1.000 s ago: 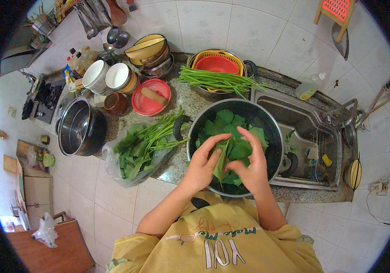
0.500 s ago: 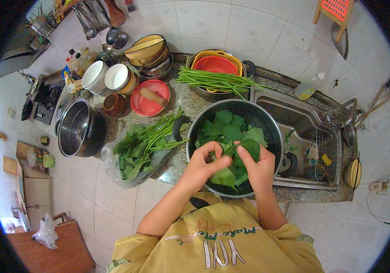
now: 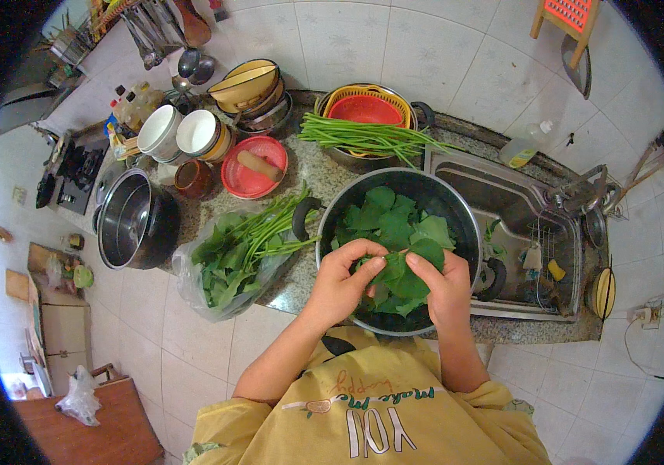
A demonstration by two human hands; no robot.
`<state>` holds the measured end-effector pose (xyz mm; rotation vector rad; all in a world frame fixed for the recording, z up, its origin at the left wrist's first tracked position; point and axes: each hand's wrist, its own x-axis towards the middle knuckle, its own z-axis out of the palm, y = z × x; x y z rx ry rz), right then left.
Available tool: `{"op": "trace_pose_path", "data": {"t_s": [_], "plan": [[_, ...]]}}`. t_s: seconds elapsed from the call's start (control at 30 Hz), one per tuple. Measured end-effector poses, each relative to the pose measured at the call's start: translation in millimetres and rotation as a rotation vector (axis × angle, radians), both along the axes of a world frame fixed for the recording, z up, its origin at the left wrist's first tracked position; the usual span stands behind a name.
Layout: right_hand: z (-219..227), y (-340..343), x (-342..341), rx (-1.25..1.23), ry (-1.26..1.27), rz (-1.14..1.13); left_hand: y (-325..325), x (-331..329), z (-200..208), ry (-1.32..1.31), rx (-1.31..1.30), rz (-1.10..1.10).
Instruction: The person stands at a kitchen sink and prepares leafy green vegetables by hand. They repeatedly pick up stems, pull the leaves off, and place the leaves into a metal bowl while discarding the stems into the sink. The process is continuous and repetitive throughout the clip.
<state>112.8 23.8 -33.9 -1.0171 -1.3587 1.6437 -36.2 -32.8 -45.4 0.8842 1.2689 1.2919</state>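
Observation:
Both my hands are over a large dark pot [image 3: 467,232] holding loose green leaves [image 3: 386,221]. My right hand [image 3: 447,291] pinches a broad green leaf [image 3: 428,252] between thumb and fingers. My left hand [image 3: 340,285] is closed beside it, thumb and forefinger pressed together at the edge of the same leafy piece; the exact grip is partly hidden. Left of the pot, a clear plastic bag [image 3: 212,306] lies open with leafy green stems [image 3: 247,248] spilling from it. Long bare green stems [image 3: 371,139] rest across a metal pan behind the pot.
A steel sink [image 3: 495,186] adjoins the pot on the right, with a soap bottle [image 3: 522,143] behind it. To the left stand an empty dark pot [image 3: 134,221], a red basin [image 3: 247,182], white bowls [image 3: 198,130] and stacked yellow bowls [image 3: 247,85].
My left thumb and forefinger have closed together beside the leaf, where the hand was looser before. The leaf between my hands has shifted slightly; the right hand has barely moved.

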Motion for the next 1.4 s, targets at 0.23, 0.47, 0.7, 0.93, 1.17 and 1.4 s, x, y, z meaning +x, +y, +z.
{"op": "trace_pose_path", "data": {"t_s": [0.23,0.47,0.7,0.93,1.17,1.4], "plan": [[-5,-3,-7,-0.121,0.197,0.034,-1,4,4,0.231,0.071,0.051],[6,-3,-10,0.219,-0.144,0.079,0,2,10,0.483,0.22,0.116],[-4,1,-11,0.337,-0.251,-0.154,-2,-4,3,0.173,0.213,0.059],[-21,16,3,0.309,-0.327,-0.213,-2,-11,1,-0.546,0.117,-0.016],[-50,26,19,0.249,-0.46,-0.18,-3,-16,-14,-0.566,0.028,0.03],[-16,17,16,0.273,-0.318,0.261,-2,-2,-21,0.327,0.182,-0.136]]}}
